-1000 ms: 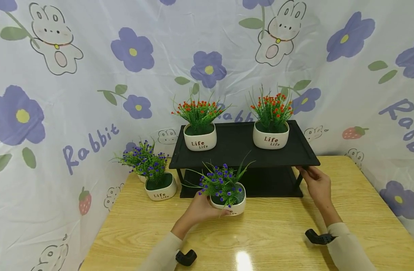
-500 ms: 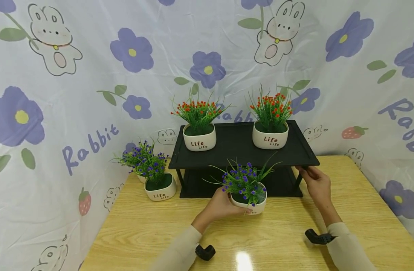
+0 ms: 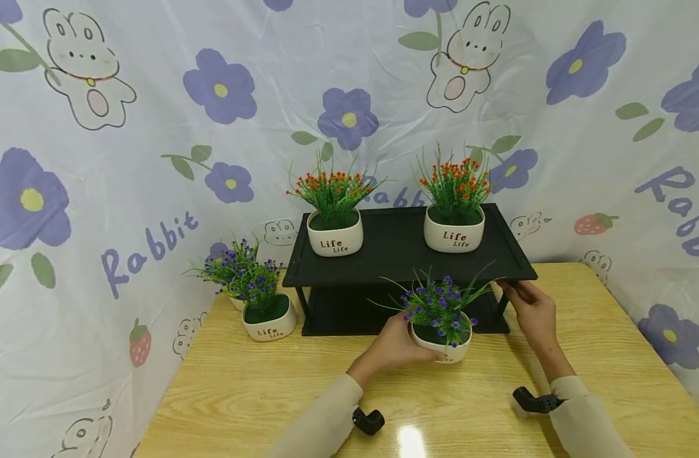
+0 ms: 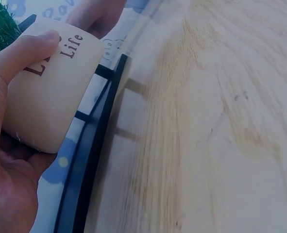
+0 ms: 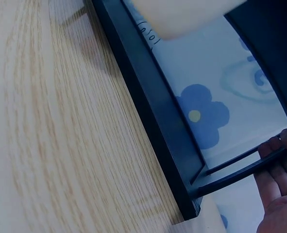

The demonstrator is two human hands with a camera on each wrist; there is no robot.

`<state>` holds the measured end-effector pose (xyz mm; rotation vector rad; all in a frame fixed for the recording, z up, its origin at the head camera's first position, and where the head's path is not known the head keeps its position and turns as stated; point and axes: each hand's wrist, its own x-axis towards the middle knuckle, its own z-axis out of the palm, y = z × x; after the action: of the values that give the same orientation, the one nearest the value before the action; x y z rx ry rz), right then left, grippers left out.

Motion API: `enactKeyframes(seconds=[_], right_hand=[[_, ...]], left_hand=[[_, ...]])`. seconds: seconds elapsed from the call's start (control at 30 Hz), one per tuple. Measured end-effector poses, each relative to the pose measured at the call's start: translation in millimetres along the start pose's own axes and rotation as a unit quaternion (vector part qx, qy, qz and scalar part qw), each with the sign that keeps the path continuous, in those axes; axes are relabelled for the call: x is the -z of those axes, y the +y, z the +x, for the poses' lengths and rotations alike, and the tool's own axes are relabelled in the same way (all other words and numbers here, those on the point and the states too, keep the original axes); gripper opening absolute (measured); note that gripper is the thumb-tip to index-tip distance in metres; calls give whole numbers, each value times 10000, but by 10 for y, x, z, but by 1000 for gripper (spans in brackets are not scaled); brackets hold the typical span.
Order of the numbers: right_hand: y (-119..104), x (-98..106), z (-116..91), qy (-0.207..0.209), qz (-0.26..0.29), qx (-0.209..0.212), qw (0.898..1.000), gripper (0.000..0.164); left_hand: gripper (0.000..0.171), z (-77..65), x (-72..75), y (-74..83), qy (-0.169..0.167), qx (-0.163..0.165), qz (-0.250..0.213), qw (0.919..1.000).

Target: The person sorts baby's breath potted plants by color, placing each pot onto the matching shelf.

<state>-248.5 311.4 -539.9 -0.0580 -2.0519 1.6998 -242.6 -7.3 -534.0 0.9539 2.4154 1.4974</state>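
While the left hand (image 3: 397, 343) is in front of the black shelf (image 3: 406, 264), its fingers (image 4: 36, 163) hold a purple-flowered plant (image 3: 439, 305), its white pot (image 4: 56, 92) between thumb (image 4: 31, 50) and fingers; further right, the right hand (image 3: 535, 315) grips the shelf's front post (image 5: 235, 177), close under the top board (image 3: 392, 232).

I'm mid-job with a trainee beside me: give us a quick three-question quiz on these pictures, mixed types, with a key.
1. Multiple choice: what colour are the blooms on the potted plant in the left hand?
a) yellow
b) purple
c) white

2. True or false: the right hand is holding a flowerpot.

3. Count: how many red-flowered plants stand on top of the black shelf?

Key:
1. b
2. False; it holds a post of the shelf.
3. Two
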Motion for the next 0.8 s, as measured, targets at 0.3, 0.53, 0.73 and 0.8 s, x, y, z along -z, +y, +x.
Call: enactKeyframes(seconds=[0.3, 0.53, 0.73, 0.8], right_hand=[[-21, -20, -6, 117, -16, 79, 9999, 38], [0, -12, -12, 76, 32, -41, 10000, 39], [5, -10, -22, 69, 5, -16, 10000, 39], [-3, -6, -23, 53, -6, -13, 10000, 39]], left_hand=[[91, 140, -123, -10, -27, 80, 213, 9997], [88, 225, -186, -44, -42, 225, 107, 9997], [85, 289, -212, -67, -28, 289, -8, 9996], [84, 315, -221, -74, -9, 289, -7, 9996]])
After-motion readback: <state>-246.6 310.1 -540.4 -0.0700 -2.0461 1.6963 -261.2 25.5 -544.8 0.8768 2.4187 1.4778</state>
